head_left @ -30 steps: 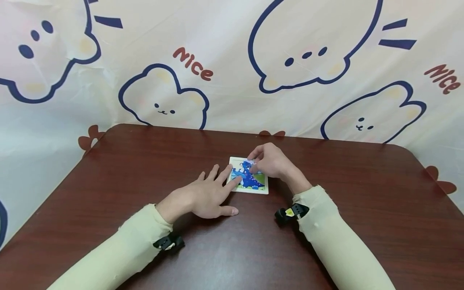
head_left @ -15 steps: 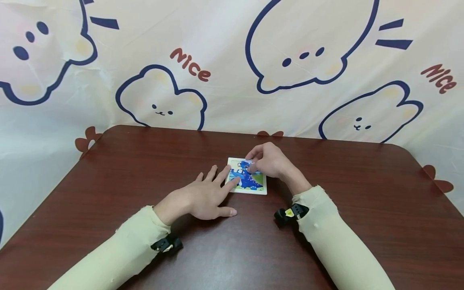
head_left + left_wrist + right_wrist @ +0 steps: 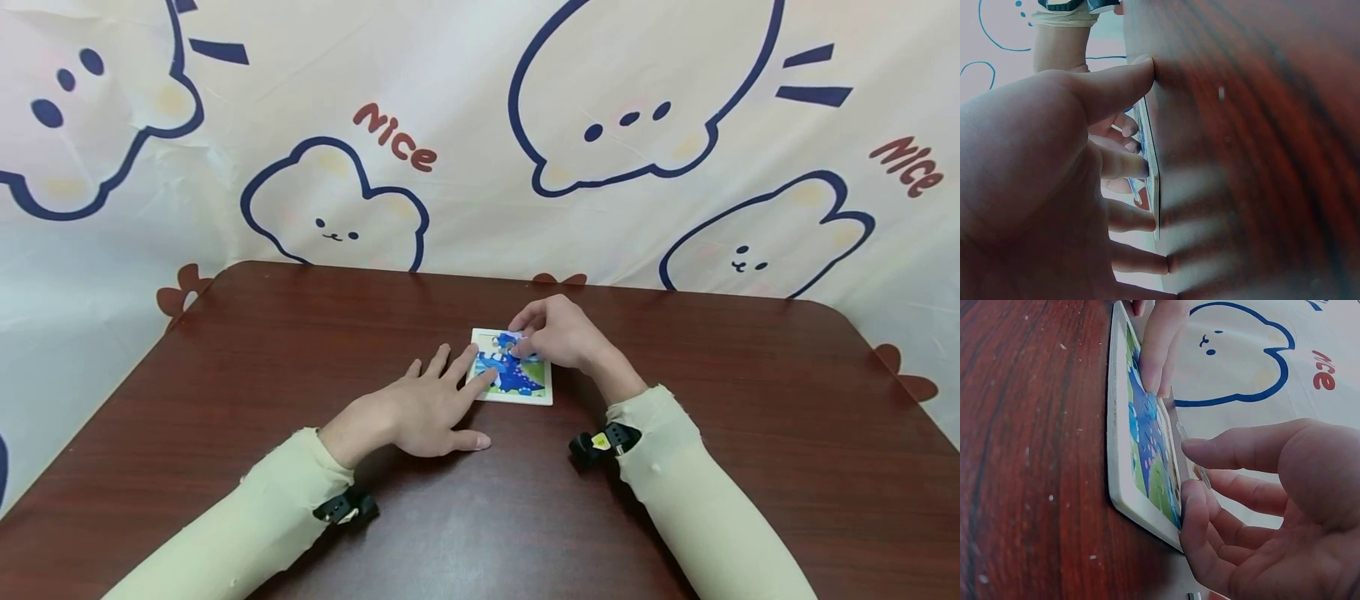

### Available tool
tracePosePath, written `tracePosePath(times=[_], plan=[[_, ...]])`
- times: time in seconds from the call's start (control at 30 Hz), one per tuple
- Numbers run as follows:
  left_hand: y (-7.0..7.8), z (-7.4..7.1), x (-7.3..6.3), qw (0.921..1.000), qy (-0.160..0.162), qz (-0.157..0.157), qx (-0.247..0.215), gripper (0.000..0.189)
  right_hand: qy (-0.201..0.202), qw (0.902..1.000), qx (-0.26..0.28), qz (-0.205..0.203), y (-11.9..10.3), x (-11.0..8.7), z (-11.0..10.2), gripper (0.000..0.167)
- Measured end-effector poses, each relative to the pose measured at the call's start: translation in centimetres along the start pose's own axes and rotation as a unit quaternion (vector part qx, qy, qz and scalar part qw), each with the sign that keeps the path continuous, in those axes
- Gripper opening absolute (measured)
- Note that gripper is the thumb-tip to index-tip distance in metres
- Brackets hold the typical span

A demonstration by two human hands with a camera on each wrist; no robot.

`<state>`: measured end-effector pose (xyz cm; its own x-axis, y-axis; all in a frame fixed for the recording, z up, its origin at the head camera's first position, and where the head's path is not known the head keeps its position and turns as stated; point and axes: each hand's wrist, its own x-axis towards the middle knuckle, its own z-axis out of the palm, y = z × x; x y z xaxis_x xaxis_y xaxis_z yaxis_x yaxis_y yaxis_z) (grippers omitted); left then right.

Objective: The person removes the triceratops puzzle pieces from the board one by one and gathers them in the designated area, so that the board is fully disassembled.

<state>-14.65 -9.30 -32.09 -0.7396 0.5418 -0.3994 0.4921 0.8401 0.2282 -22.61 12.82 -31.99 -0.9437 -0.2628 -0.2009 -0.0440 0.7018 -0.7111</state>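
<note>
A small square jigsaw puzzle in a white frame point(image 3: 517, 402) lies on the brown table, showing a blue dinosaur on green. My left hand point(image 3: 431, 408) is spread with straight fingers; its index and middle fingertips rest on the puzzle's left side, the thumb on the table. At the upper right corner, my right hand point(image 3: 562, 337) pinches a thin puzzle piece point(image 3: 1183, 430) between thumb and fingers. In the right wrist view, that piece is tilted, seen nearly edge-on just above the frame. Its printed face is mostly hidden by the fingers.
The dark wooden table point(image 3: 712, 400) stretches around the puzzle on all sides. A pale curtain point(image 3: 465, 217) with cartoon outlines hangs behind its far edge. Black wrist cameras point(image 3: 603, 442) are strapped over both sleeves.
</note>
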Motion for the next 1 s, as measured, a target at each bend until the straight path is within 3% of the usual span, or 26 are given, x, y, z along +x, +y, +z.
tracePosePath(times=[0.47,0.83,1.0], plan=[[0.0,0.0,0.0,1.0000,0.001,-0.001,-0.002,0.088,0.009,0.9999,-0.007,-0.002,0.0,-0.3,-1.2,0.029],[-0.8,0.6,0.2,0.9998,0.012,0.009,-0.013,0.091,0.031,0.9994,-0.008,-0.011,1.2,-0.8,-2.6,0.029],[-0.4,0.4,0.2,0.9999,0.008,0.005,-0.008,0.089,0.036,0.9993,-0.003,-0.003,2.2,-1.2,-3.4,0.030]])
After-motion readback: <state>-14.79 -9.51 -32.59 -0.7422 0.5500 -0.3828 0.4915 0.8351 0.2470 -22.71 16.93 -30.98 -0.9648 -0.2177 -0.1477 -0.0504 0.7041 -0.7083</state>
